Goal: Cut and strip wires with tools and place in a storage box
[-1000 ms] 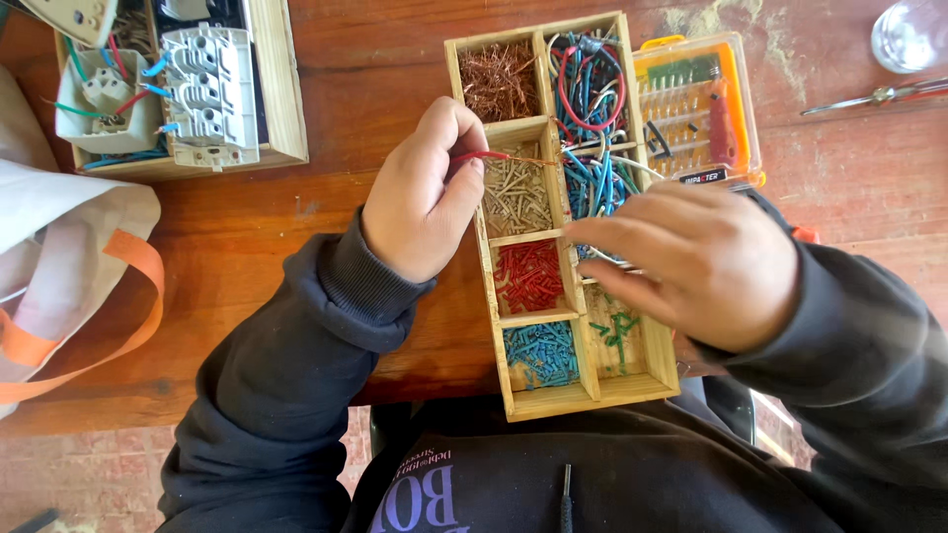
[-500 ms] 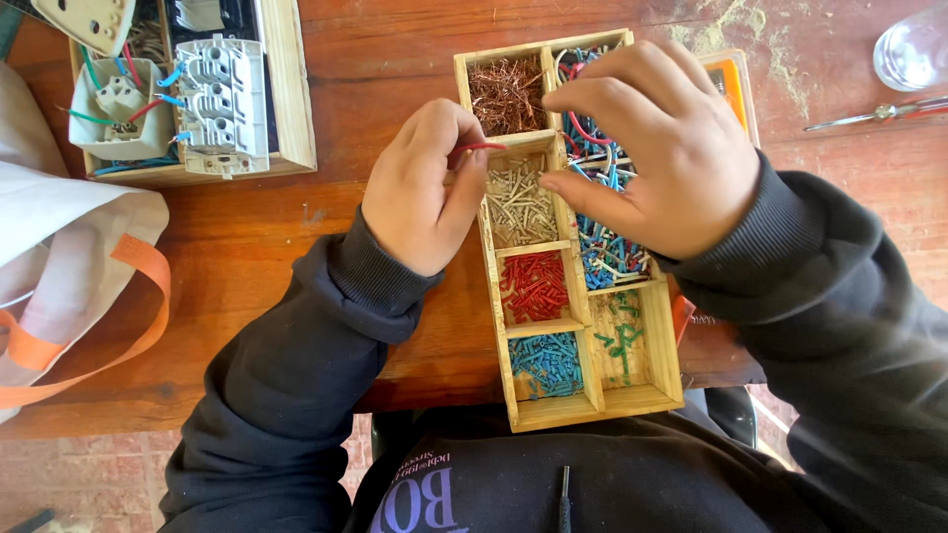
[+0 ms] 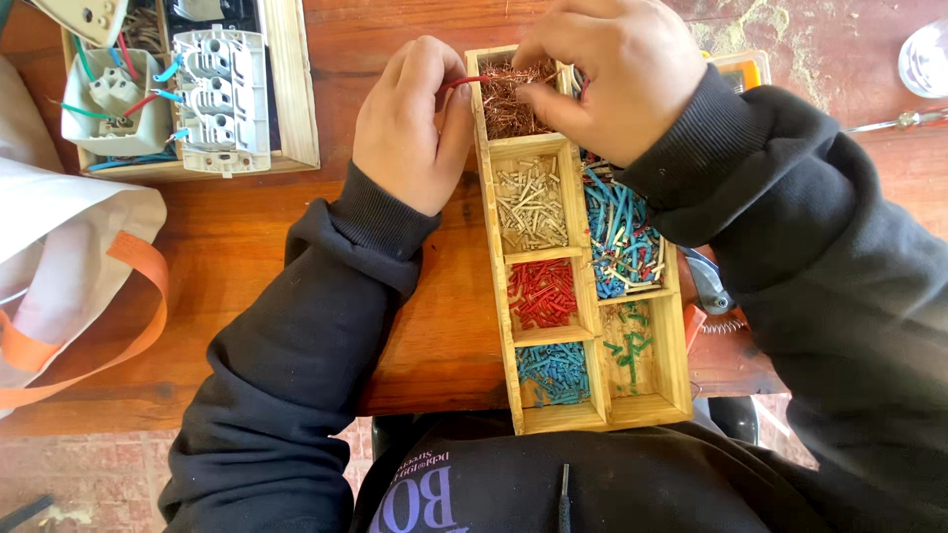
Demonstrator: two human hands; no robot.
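My left hand (image 3: 410, 123) pinches a short red wire (image 3: 464, 81) at the left rim of a wooden compartment tray (image 3: 491, 247). My right hand (image 3: 617, 69) hovers over the tray's top compartment of copper strands (image 3: 509, 114), its fingertips pinched together on what looks like a thin strand. Below lie compartments of pale wire bits (image 3: 531, 202), red sleeve bits (image 3: 541, 293) and blue bits (image 3: 553, 373). A larger compartment of mixed blue pieces (image 3: 617, 232) sits under my right wrist.
A wooden box with white wall sockets and coloured wires (image 3: 212, 89) stands at the far left. A white bag with an orange strap (image 3: 59, 266) lies left. An orange plastic case (image 3: 741, 69), a glass (image 3: 928, 54) and spring-handled cutters (image 3: 706, 286) are right of the tray.
My right hand has moved from the tray's lower middle up to the copper compartment. My left hand keeps hold of the red wire. The view has shifted closer.
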